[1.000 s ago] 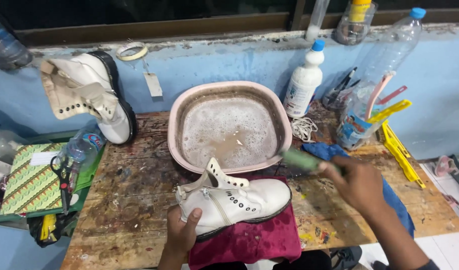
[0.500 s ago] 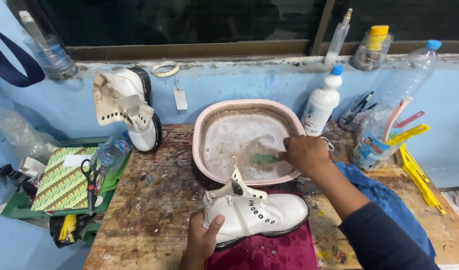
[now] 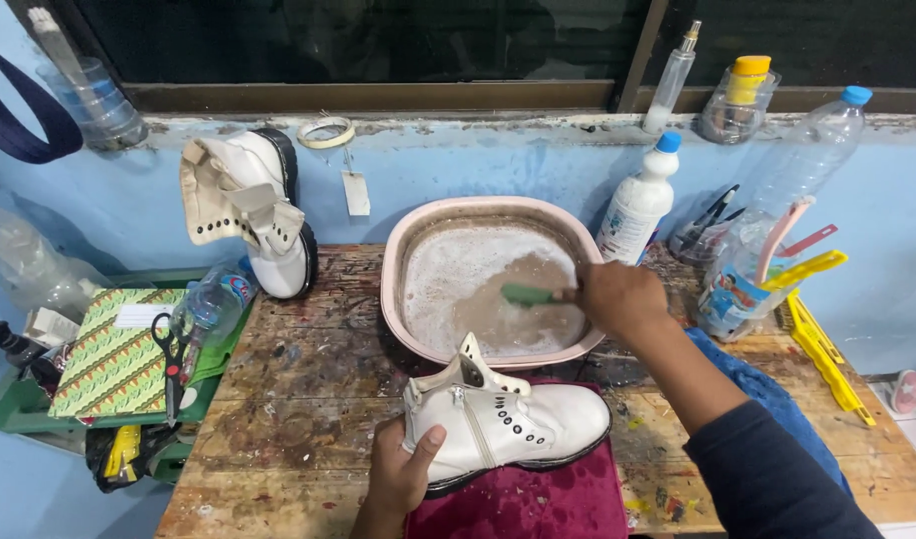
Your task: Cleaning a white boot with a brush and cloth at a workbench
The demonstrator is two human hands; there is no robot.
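My right hand (image 3: 618,297) grips a green brush (image 3: 528,294) and holds its head in the soapy water of a pink basin (image 3: 403,250). On a dark red cloth (image 3: 523,504) at the table's near edge lies a white boot (image 3: 513,424). My left hand (image 3: 400,469) clasps that boot at its heel and ankle. A second white boot (image 3: 248,210) leans upright against the blue wall at the back left.
A white bottle with a blue cap (image 3: 637,205) stands right of the basin. A cut plastic bottle with brushes and tools (image 3: 747,284) and a yellow tool (image 3: 822,349) sit at the right. Blue cloth (image 3: 762,394) lies under my right arm. Scissors (image 3: 168,364) lie on a patterned box at the left.
My right hand carried the green brush from beside the boot up into the basin and dipped it in the water. The left hand stayed on the boot.
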